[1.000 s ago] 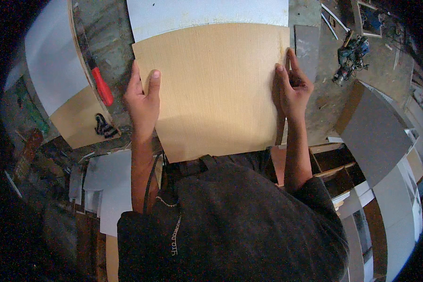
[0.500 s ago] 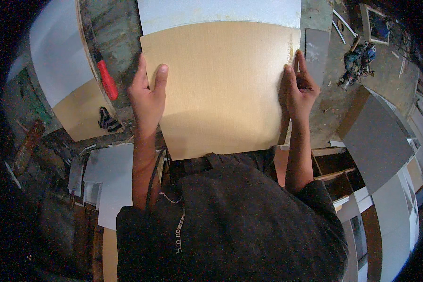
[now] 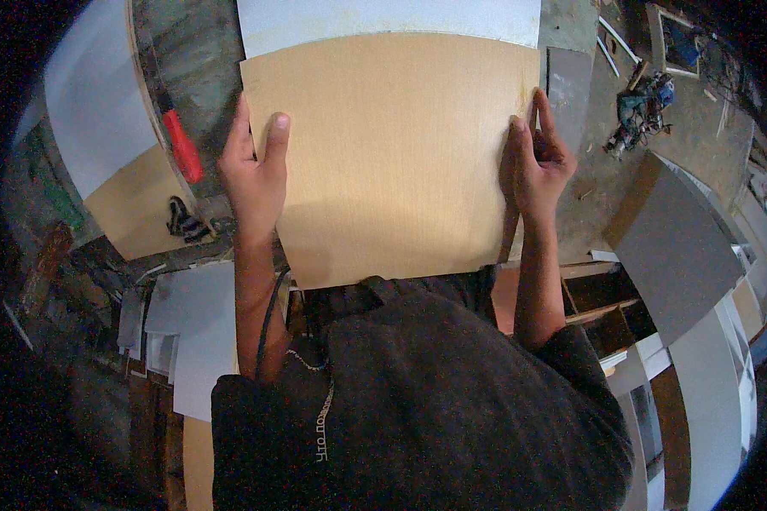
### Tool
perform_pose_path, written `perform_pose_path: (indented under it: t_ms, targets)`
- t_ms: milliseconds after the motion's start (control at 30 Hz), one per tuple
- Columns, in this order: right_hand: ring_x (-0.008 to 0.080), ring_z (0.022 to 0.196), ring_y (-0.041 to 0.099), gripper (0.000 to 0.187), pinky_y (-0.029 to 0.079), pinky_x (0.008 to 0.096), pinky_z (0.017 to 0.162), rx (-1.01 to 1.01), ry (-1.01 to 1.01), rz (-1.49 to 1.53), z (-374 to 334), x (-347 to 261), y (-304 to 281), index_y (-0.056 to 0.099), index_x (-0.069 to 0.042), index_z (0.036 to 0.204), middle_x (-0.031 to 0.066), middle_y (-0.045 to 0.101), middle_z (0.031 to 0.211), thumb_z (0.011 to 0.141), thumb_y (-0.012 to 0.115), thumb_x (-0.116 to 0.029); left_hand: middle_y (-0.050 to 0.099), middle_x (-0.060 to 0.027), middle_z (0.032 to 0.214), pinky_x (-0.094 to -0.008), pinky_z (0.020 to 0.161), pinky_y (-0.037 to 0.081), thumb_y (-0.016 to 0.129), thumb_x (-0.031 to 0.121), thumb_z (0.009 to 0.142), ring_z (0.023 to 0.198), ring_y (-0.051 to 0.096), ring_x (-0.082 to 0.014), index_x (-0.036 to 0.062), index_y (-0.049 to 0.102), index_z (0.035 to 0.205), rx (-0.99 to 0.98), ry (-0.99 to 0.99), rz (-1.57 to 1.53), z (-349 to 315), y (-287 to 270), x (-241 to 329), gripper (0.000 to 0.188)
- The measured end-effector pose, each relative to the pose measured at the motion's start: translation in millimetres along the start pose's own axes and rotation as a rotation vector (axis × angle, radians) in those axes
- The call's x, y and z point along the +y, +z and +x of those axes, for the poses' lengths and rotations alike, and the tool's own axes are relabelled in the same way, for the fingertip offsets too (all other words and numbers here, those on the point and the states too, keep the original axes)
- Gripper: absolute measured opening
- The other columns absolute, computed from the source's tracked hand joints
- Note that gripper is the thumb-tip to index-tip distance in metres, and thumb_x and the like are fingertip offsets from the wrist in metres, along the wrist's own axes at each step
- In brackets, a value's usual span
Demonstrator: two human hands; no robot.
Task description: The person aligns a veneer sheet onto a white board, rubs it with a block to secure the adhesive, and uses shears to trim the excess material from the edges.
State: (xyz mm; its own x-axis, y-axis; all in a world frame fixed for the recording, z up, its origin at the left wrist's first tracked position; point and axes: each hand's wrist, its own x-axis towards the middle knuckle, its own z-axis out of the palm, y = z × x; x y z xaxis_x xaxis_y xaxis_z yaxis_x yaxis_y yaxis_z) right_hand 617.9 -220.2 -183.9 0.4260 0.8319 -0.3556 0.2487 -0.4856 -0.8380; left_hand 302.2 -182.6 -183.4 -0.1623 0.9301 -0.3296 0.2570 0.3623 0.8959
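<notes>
While both hands grip it, one smooth, pale wooden board (image 3: 392, 153), nearly square with fine grain, is held flat in front of the chest above a grey sheet (image 3: 383, 17). The left hand (image 3: 251, 183) clamps its left edge, thumb on top; the right hand (image 3: 539, 162) pinches the right edge. One red-handled tool (image 3: 181, 145) lies to the left.

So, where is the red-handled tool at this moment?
In the head view, the red-handled tool lies on the person's left, just beyond the left hand that holds the tan wooden panel, beside the edge of a curved board.
</notes>
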Motion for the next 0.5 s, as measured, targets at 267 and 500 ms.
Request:
perform_pose_path:
  t_ms: [267, 500]
  targets:
    - [0.0161, 0.119, 0.060, 0.050, 0.044, 0.0288, 0.102, -0.021, -0.041, 0.002, 2, -5, -6, 0.054, 0.005, 0.138, 0.0175, 0.061, 0.136, 0.092, 0.070, -0.007, 0.053, -0.0211, 0.142, -0.0306, 0.107, 0.040, 0.065, 0.015, 0.098, 0.127, 0.053, -0.0186, -0.0144, 0.037, 0.145, 0.041, 0.046, 0.041, 1, 2, -14, 0.062]
    - [0.0198, 0.124, 0.059, 0.050, 0.043, 0.0306, 0.105, -0.027, -0.044, -0.024, 2, -7, -4, 0.055, 0.005, 0.137, 0.0183, 0.060, 0.136, 0.091, 0.071, -0.004, 0.050, -0.0221, 0.145, -0.0322, 0.110, 0.038, 0.065, 0.013, 0.098, 0.131, 0.049, -0.0202, -0.0149, 0.036, 0.145, 0.050, 0.024, -0.021, -2, 1, -22, 0.062]
